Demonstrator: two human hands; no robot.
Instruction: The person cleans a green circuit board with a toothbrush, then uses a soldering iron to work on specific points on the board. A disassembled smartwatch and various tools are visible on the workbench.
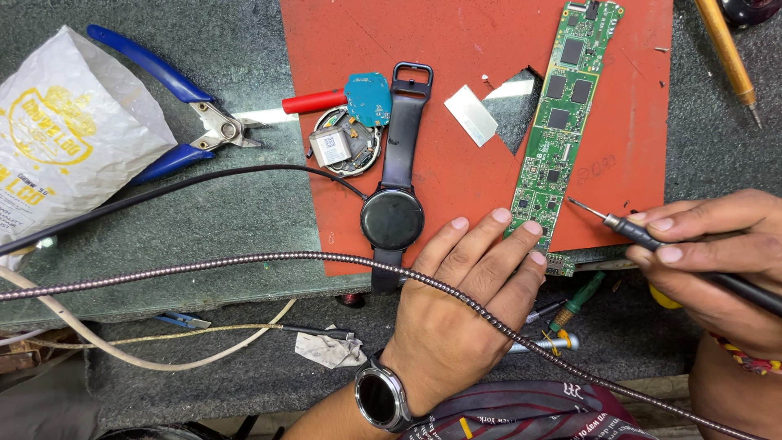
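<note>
Left hand [460, 305] flat, fingers pinning long green board [562, 114] on red mat [456, 49]; right hand [717, 244] grips black iron [652, 238] beside it.

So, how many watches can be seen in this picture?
3: a black watch on the red mat, an opened watch case beside it, and one on the left wrist.

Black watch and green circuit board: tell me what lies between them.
In the head view, only bare red mat between the black watch and green circuit board; higher up, a small silver plate.
</note>
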